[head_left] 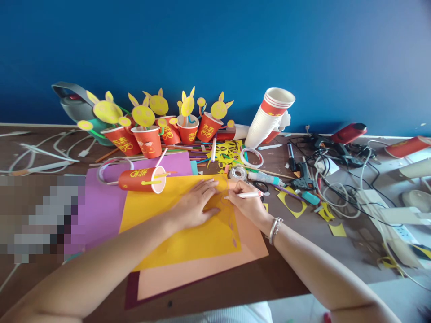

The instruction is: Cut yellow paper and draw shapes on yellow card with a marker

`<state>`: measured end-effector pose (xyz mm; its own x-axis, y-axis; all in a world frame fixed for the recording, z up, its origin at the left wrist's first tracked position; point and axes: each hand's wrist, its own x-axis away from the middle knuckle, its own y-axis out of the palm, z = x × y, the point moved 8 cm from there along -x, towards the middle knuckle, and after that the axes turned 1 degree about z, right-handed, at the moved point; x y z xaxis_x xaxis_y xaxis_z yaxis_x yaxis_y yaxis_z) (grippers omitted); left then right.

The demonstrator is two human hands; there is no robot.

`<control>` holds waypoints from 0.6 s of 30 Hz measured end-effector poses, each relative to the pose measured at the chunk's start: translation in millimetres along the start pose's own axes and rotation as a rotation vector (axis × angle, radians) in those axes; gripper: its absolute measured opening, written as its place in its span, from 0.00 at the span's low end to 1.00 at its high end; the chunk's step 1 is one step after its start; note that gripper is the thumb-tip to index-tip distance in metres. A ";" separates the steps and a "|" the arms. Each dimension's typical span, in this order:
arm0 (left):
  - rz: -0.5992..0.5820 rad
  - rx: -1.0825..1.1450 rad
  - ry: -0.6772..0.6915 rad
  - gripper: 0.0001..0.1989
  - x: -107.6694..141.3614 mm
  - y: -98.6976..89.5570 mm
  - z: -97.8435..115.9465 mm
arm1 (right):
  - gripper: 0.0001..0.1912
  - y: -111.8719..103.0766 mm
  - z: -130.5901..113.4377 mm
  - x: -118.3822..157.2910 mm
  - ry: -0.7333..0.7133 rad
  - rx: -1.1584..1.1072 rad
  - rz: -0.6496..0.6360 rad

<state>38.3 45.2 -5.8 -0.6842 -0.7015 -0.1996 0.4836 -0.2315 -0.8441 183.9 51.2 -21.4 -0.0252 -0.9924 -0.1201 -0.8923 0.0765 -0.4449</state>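
My right hand is closed around a white marker pen, its tip at the right edge area of a yellow paper sheet. Faint drawn outlines run down that edge, partly hidden by the hand. My left hand lies flat on the sheet, fingers spread, just left of the pen. Beneath the yellow sheet are a peach sheet and a purple sheet. A red paper cup with sticks through it lies on its side on the paper, left of my left hand.
Red cups with yellow rabbit-like paper heads stand along the wall. Stacked white cups lean behind tape rolls and yellow scraps. At right lie a glue gun, tangled cables and a power strip.
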 end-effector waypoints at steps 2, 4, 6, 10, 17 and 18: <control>-0.003 -0.002 -0.001 0.19 0.0 0.1 0.2 | 0.13 0.5 -0.2 -0.1 -0.010 -0.002 -0.008; -0.004 -0.010 0.000 0.19 0.1 0.2 0.2 | 0.13 1.7 1.1 -0.1 -0.008 -0.016 -0.023; -0.006 -0.016 -0.002 0.19 0.1 0.4 -0.1 | 0.13 3.0 3.0 -0.1 0.007 -0.032 -0.037; -0.014 -0.014 -0.007 0.18 0.2 1.0 -0.7 | 0.13 1.6 2.7 -0.4 0.035 0.006 -0.015; -0.019 -0.019 -0.004 0.18 -0.1 0.8 -0.3 | 0.11 -0.7 0.2 -0.5 0.035 0.048 0.020; -0.019 -0.016 -0.003 0.18 -0.1 0.9 -0.3 | 0.11 -0.2 1.8 -0.5 0.048 0.032 0.014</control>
<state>38.6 45.3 -6.7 -0.6911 -0.6995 -0.1820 0.4620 -0.2338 -0.8555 184.9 51.9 -22.8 -0.0601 -0.9946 -0.0840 -0.8768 0.0928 -0.4718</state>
